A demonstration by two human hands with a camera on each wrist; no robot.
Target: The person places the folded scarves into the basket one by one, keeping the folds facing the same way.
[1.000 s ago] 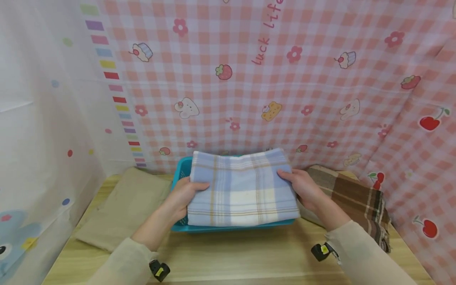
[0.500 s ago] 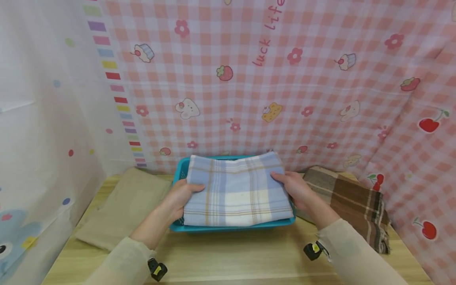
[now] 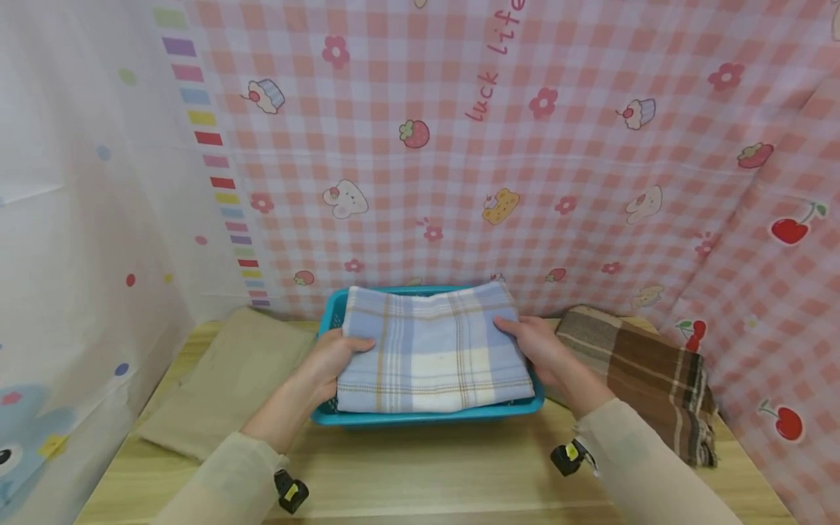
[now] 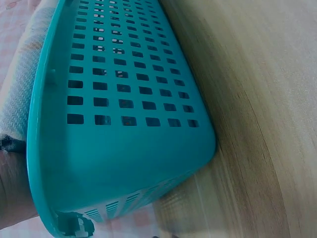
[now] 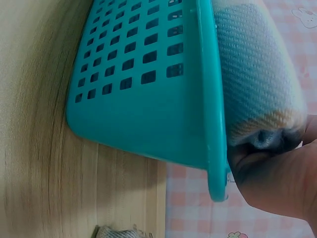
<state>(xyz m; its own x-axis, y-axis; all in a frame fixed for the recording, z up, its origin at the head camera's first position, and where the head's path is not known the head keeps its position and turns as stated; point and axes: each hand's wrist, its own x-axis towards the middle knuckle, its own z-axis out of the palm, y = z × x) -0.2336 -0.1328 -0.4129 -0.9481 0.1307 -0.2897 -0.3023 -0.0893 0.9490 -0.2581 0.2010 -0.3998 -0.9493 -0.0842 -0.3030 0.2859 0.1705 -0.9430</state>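
A folded blue and white plaid blanket (image 3: 436,354) lies level at the mouth of a turquoise plastic basket (image 3: 426,418). My left hand (image 3: 333,361) grips its left edge, thumb on top and the other fingers hidden beneath. On the opposite edge my right hand (image 3: 543,348) holds it the same way, thumb on the upper face. In the right wrist view the folded blanket (image 5: 257,74) bulges just above the basket rim (image 5: 213,99). The left wrist view shows the basket's slotted side (image 4: 124,148), with a strip of blanket (image 4: 22,94) beyond the rim.
A folded beige cloth (image 3: 230,386) lies on the wooden table (image 3: 426,474) left of the basket. To the right is a brown plaid blanket (image 3: 646,379) with fringed ends. A pink checked curtain (image 3: 420,182) hangs close behind the basket.
Both hands have brought the blanket slightly left and down, so it sits lower within the basket's outline. More of the basket's right rim shows now. The grip looks the same.
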